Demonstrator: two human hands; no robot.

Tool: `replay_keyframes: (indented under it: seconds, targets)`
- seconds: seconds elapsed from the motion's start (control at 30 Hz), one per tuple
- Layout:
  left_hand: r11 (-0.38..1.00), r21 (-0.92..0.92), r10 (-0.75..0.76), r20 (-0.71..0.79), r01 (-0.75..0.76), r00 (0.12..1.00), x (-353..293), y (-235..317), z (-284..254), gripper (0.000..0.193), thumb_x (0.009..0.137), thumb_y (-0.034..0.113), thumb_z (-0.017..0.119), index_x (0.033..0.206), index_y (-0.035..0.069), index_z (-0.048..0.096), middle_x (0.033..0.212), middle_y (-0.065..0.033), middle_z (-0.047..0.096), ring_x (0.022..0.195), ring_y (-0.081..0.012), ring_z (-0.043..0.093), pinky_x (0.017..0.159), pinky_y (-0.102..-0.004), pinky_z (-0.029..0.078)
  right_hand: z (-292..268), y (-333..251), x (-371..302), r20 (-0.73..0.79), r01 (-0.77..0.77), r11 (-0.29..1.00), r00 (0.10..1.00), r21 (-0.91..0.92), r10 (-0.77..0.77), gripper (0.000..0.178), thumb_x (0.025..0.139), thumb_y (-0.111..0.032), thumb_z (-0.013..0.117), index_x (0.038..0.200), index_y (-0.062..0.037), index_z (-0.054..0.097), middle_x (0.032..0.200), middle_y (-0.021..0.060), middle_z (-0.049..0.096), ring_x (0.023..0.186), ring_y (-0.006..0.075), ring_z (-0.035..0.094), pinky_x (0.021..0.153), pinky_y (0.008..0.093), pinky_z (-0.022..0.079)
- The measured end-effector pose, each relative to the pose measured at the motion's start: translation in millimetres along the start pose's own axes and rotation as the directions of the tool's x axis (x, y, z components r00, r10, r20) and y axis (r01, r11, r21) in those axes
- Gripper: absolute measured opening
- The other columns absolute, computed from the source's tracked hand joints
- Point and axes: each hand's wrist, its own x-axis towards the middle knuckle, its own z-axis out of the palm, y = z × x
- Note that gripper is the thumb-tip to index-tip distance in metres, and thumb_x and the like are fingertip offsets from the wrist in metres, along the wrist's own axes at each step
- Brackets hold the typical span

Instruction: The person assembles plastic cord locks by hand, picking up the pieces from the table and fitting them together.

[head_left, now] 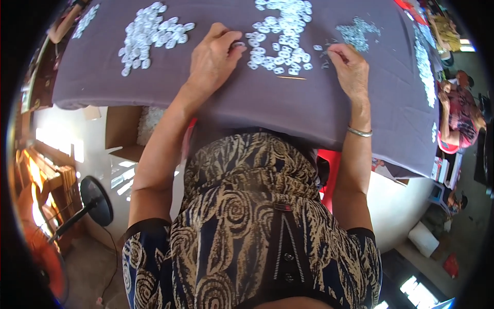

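My left hand (213,57) is closed in a pinch on a small clear oval plastic piece (238,45), at the left side of a loose heap of similar pieces (285,36). On the far right my right hand (352,69) has thumb and forefinger pressed together; whatever they hold is too small to make out. Its fingertips are beside a pile of tiny thin bluish-grey bits (358,34). One single small piece (317,47) lies just left of those fingertips. A thin yellowish stick (292,78) rests below the middle heap.
Another heap of clear oval pieces (149,38) lies left of my left hand. A dark grey-purple cloth (288,108) covers the table. More small pieces (424,67) line the right side, where other people (458,110) sit. An open cardboard box (123,131) and a fan (96,201) stand below left.
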Motion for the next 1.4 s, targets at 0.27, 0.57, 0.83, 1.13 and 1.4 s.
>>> replay_keyframes:
  seconds: [0.27, 0.57, 0.83, 1.13, 1.4]
  targets:
    - [0.998, -0.047, 0.035, 0.024, -0.034, 0.999, 0, -3, -1, 0.011, 0.078, 0.009, 0.066, 0.089, 0.008, 0.063, 0.086, -0.0072, 0.057, 0.076, -0.0297, 0.061, 0.065, -0.0387, 0.050, -5, 2, 1, -0.029, -0.046, 0.999, 0.999, 0.005, 0.046, 0.008, 0.084, -0.005, 0.064, 0.090, -0.0005, 0.065, 0.075, -0.0003, 0.063, 0.069, 0.0046, 0.056, 0.064, 0.0204, 0.046]
    - [0.992, -0.109, -0.077, -0.085, 0.068, 0.993, 1, 7, -5, 0.021, 0.075, 0.004, 0.067, 0.096, 0.005, 0.063, 0.080, -0.0078, 0.055, 0.063, -0.0227, 0.059, 0.058, -0.0328, 0.048, -1, 7, 2, -0.059, -0.054, 0.998, 0.997, -0.032, 0.052, 0.009, 0.081, -0.005, 0.065, 0.091, -0.0030, 0.066, 0.076, 0.0014, 0.061, 0.067, 0.0079, 0.055, 0.063, 0.0219, 0.046]
    - [0.969, -0.238, -0.081, -0.071, 0.062, 0.994, 1, 18, -2, 0.019, 0.075, 0.004, 0.069, 0.094, 0.004, 0.063, 0.079, -0.0078, 0.054, 0.064, -0.0196, 0.057, 0.058, -0.0296, 0.048, 5, 10, 5, 0.026, 0.072, 0.989, 0.997, -0.132, -0.070, 0.011, 0.080, -0.007, 0.066, 0.091, -0.0048, 0.065, 0.078, 0.0038, 0.060, 0.067, 0.0137, 0.057, 0.064, 0.0261, 0.047]
    - [0.956, -0.288, -0.080, -0.059, 0.059, 0.995, 0, 16, 1, 0.015, 0.076, 0.003, 0.068, 0.091, 0.004, 0.063, 0.077, -0.0073, 0.053, 0.063, -0.0189, 0.056, 0.058, -0.0288, 0.047, -1, 7, 5, 0.108, 0.025, 0.987, 0.994, -0.156, -0.008, 0.011, 0.079, -0.008, 0.066, 0.088, -0.0031, 0.062, 0.075, 0.0044, 0.058, 0.066, 0.0138, 0.057, 0.064, 0.0262, 0.047]
    - [0.955, -0.291, -0.076, -0.057, 0.056, 0.996, 0, 15, -1, 0.015, 0.077, 0.002, 0.067, 0.092, 0.004, 0.064, 0.076, -0.0065, 0.054, 0.061, -0.0161, 0.055, 0.057, -0.0274, 0.046, -6, 5, 0, 0.073, -0.101, 0.995, 0.992, -0.003, 0.101, 0.010, 0.084, -0.010, 0.062, 0.088, -0.0009, 0.061, 0.075, 0.0015, 0.060, 0.067, 0.0083, 0.053, 0.064, 0.0243, 0.045]
